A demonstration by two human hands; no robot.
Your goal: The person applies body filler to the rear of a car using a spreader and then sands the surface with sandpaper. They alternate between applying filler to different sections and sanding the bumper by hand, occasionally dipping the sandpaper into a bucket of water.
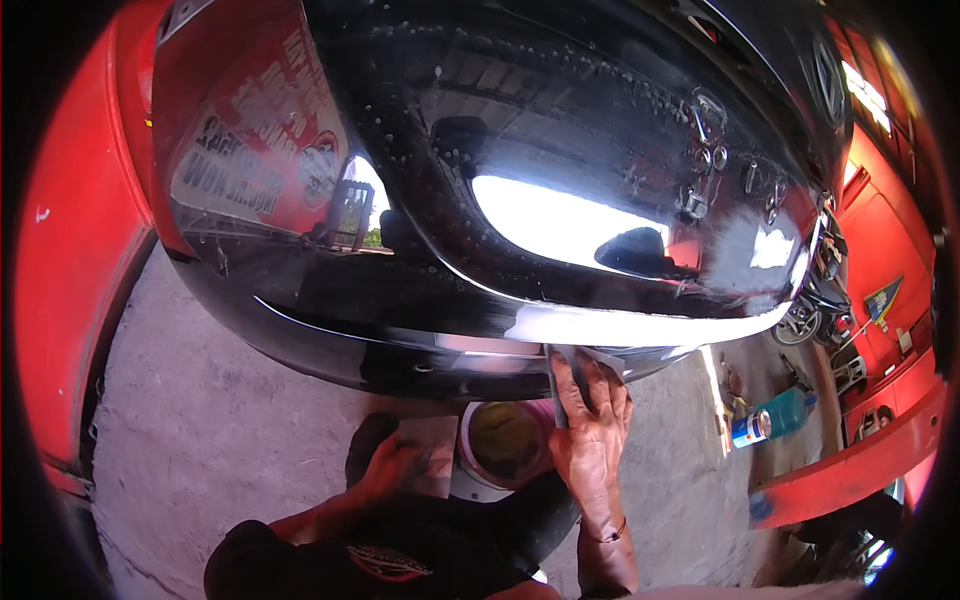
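Observation:
A glossy black car bumper, wet with water drops on its surface, spreads across the upper part of the view. My right hand presses a folded grey sheet, apparently sandpaper, against the bumper's lower edge, fingers pointing upward. Lower down, my left hand holds a flat greyish-brown sheet, likely sandpaper too, away from the bumper. Shadow and blur hide part of the left fingers. Between the hands, under the bumper, stands a bucket with murky liquid inside.
On the concrete floor at right lie a blue-and-white can and a teal bottle. A red long panel lies at lower right. A red door or wall stands left. A wheel shows further back.

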